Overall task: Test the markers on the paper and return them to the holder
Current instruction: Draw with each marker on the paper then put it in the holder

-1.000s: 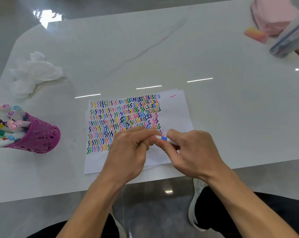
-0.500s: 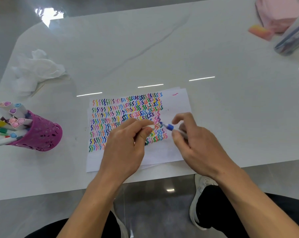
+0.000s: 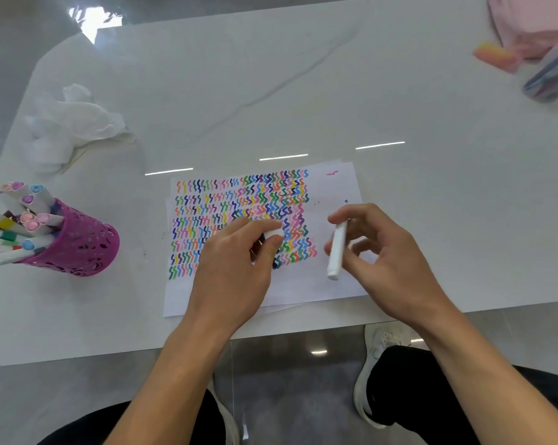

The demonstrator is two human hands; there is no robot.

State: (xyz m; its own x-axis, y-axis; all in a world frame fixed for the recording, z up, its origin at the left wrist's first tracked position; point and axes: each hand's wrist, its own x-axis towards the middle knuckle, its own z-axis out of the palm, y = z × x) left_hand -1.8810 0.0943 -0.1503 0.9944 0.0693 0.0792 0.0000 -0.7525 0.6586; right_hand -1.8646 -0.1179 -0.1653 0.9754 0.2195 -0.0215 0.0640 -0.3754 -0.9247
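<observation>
paper (image 3: 335,187) nearly full of squiggles; over it right hand (image 3: 386,261) grip pinches a white marker (image 3: 337,248), left hand (image 3: 232,264) pinches its cap (image 3: 274,234). its test stroke and return to the holder (image 3: 78,248) look pending.

apparently no legible text or numbers anywhere

The paper (image 3: 335,187) lies on the table (image 3: 431,220) before us, near its front edge. Over it we hold a cap (image 3: 275,233) in our left hand (image 3: 236,268) and a marker (image 3: 337,248) in our right hand (image 3: 386,252). The holder (image 3: 85,245) stands well left of the paper, with a tissue (image 3: 69,123) behind it.
</observation>
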